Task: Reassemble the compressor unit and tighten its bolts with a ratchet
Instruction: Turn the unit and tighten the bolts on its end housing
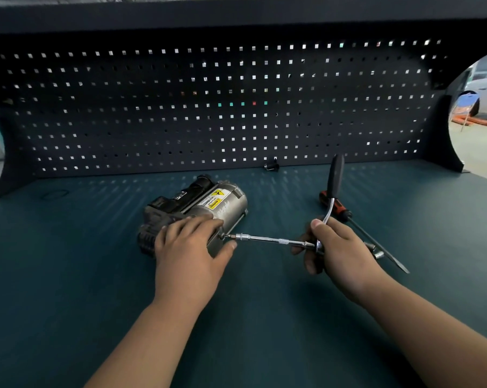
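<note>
The compressor unit [197, 208], a grey metal cylinder with a yellow warning label and a black end block, lies on its side on the teal bench. My left hand [189, 247] rests flat on its near side with the fingers spread and the thumb below the bolt spot. My right hand [334, 247] grips the head of a ratchet [333, 186] whose black handle points up. A long extension bar [273, 240] runs left from the ratchet, and its bit tip meets the compressor's near end by my left thumb.
A flat screwdriver with an orange and black handle [357, 219] lies on the bench behind my right hand. A small black part [271, 165] sits at the foot of the dark pegboard [236, 107]. The teal bench top [96, 275] spreads wide in front.
</note>
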A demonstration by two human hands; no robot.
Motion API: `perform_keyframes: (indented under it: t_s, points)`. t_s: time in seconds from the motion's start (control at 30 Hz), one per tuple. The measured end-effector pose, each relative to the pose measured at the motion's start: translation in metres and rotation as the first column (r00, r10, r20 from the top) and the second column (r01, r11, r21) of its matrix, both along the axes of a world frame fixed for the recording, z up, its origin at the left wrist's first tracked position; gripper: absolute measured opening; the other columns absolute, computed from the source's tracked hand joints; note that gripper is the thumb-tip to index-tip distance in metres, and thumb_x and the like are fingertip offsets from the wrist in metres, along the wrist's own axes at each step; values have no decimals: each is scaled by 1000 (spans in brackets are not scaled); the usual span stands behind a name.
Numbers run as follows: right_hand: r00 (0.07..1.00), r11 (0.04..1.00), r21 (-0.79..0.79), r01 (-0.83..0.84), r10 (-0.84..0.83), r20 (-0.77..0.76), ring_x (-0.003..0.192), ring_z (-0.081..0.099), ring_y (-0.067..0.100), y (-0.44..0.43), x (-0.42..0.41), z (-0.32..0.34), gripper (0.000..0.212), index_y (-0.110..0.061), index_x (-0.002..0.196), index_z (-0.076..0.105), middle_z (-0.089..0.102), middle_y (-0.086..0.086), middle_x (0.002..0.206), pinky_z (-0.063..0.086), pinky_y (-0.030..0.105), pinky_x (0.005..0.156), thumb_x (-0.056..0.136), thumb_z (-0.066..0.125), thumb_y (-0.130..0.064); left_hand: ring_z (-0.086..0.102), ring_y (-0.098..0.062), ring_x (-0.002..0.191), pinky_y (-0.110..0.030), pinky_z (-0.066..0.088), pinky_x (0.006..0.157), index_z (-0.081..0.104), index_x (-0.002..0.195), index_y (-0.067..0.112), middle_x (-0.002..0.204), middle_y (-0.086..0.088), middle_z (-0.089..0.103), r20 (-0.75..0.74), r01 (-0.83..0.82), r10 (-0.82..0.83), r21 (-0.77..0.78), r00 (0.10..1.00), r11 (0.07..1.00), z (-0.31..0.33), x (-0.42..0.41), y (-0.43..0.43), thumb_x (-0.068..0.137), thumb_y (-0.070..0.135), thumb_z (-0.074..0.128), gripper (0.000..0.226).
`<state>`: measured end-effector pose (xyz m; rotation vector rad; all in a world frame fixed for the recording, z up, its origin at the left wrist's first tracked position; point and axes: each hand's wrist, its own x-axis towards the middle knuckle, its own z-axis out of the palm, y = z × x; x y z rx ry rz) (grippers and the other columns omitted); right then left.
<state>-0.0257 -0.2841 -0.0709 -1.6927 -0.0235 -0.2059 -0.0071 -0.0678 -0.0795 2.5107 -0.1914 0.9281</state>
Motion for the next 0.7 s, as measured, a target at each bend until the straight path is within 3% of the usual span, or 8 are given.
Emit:
perform_keyframes:
  t_s: [0.27, 0.37, 0.43, 0.5, 0.57, 0.63, 0.7]
  points:
    - [1000, 1000, -29, 4, -5, -27, 44, 52, 18, 0, 1, -5, 25, -11, 83, 46, 72, 6, 76, 40, 25, 50, 102, 36, -25, 50, -25, 108, -51, 33, 102, 70, 102, 26, 114, 5, 66, -12, 5, -5, -14, 1000, 1000, 3, -3, -3, 72, 40, 76, 33]
    - [996, 999, 14, -40, 41, -82, 39, 49, 18, -1, -2, -5, 26, -9, 87, 46, 72, 9, 74, 38, 21, 42, 102, 36, -27, 49, -28, 108, -52, 30, 102, 70, 100, 22, 111, 2, 66, 24, -21, 20, 39, 999, 999, 4, -5, -1, 72, 38, 77, 33]
    - [981, 989, 134, -61, 85, -177, 34, 43, 19, 1, -3, -4, 27, -9, 89, 46, 71, 14, 71, 32, 21, 37, 102, 36, -30, 46, -28, 100, -48, 32, 95, 69, 90, 19, 99, -1, 64, 165, -45, 25, 117, 986, 992, 7, -10, -5, 71, 38, 76, 28]
    - [951, 968, 239, -79, 145, -273, 30, 35, 16, 6, -3, -1, 29, -10, 86, 47, 68, 14, 62, 27, 19, 36, 102, 37, -33, 49, -25, 81, -39, 38, 75, 60, 71, 22, 76, 2, 60, 206, -2, -26, 133, 978, 991, 11, -24, -21, 73, 45, 65, 23]
    - [920, 949, 293, -117, 215, -328, 27, 29, 13, 13, -4, 1, 34, -11, 80, 47, 58, 7, 47, 25, 18, 35, 102, 37, -34, 53, -22, 63, -30, 39, 54, 50, 57, 19, 54, 5, 54, -87, 107, -110, -43, 990, 993, 13, -41, -47, 78, 56, 50, 42]
    - [917, 947, 296, -126, 226, -329, 27, 27, 12, 17, -3, 1, 37, -10, 74, 47, 48, 2, 39, 26, 18, 35, 102, 37, -32, 54, -23, 61, -29, 34, 49, 52, 58, 16, 47, 3, 47, -429, 74, -244, -377, 870, 923, 4, -45, -69, 86, 58, 45, 51]
    - [941, 955, 277, -102, 183, -284, 27, 28, 13, 15, -1, 1, 31, -9, 77, 47, 48, 6, 42, 26, 19, 35, 101, 39, -27, 53, -23, 53, -27, 31, 47, 57, 63, 14, 42, 5, 44, -551, -53, -365, -600, 750, 798, -3, -41, -75, 90, 54, 45, 49]
